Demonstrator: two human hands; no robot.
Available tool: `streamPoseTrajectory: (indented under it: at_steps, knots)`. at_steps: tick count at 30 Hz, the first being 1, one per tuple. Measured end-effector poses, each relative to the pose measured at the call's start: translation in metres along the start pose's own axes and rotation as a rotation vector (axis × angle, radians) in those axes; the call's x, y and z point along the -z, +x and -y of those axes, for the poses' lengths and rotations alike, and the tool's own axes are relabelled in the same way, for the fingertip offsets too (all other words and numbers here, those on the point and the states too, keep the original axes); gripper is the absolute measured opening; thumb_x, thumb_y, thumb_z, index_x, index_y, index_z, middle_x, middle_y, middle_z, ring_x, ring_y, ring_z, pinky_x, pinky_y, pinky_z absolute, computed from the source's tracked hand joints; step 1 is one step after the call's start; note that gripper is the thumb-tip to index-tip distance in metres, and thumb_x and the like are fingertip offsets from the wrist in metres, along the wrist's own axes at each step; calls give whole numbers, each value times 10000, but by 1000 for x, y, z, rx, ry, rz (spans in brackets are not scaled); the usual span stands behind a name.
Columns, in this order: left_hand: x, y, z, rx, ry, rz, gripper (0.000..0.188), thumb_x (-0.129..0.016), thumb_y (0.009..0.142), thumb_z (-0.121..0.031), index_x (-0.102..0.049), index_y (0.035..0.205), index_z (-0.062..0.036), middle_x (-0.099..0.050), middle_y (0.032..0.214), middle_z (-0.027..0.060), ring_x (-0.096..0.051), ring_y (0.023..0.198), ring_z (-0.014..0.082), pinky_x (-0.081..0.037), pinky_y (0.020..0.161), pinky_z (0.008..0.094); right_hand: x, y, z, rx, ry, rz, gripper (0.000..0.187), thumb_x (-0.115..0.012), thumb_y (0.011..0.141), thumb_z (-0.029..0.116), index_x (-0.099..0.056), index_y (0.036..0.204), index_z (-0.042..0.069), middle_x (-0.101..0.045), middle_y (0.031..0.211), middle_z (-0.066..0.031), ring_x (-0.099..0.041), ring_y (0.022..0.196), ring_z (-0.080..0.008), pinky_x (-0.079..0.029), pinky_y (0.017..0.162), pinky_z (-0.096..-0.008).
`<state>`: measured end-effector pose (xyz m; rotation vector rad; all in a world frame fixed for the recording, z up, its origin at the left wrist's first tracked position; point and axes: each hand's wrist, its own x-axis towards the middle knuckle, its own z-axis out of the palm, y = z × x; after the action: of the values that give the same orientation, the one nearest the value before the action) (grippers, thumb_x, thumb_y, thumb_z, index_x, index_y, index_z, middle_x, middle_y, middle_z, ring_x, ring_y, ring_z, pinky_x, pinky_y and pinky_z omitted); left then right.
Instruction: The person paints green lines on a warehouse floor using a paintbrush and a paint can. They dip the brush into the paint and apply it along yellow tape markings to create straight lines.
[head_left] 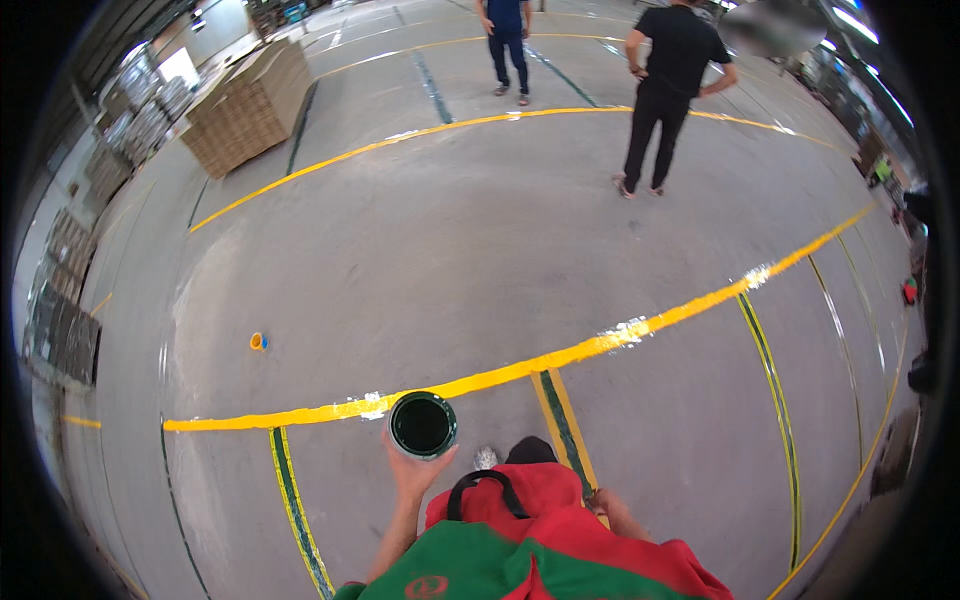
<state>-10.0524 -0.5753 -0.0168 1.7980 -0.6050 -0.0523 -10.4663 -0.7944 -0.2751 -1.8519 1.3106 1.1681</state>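
A round can of dark green paint [422, 425] is in my left hand [410, 472], which is wrapped round its side below the rim. My right hand [612, 508] is low over the floor, at the near end of a green painted stripe [563, 420] edged with tan tape. Its fingers look closed, but the red and green garment [540, 530] I wear partly hides them, and what they hold is unclear. Just beyond the can runs a wide yellow floor line [500, 378].
A small yellow and blue container [258, 342] stands on the floor to the left. Two people, one in dark blue [508, 45] and one in black [670, 90], stand farther off. Stacked cardboard [245, 105] is at the far left, and more green stripes [765, 370] cross the floor.
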Motion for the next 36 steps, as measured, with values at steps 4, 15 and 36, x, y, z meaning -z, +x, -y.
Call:
streamPoseTrajectory:
  at_steps: [4,15,36]
  knots:
    - [-12,79,15,11,85,8,1166,-992,576,-275,-291,1467,-3,-490,1408,168,-500,1312,291,-397,1113,436,17,29,34,20,260,-23,471,-662,891,521,-740,999,69,-749,953,-170,-741,886,-330,-582,725,-453]
    - [-113,292,69,69,-65,5,1108,-990,583,-222,-315,1437,-15,-525,1362,161,-551,1267,278,-441,1079,430,185,144,154,-61,402,149,543,-786,816,453,-707,1151,34,-748,1044,-133,-736,911,-287,-586,678,-450]
    - [-371,808,74,-4,-60,95,1119,-1008,563,-278,-346,1423,-4,-511,1376,158,-546,1280,272,-431,1099,424,730,253,390,35,297,-602,389,-623,955,317,-680,1208,28,-723,1055,-243,-694,998,-433,-558,848,-523]
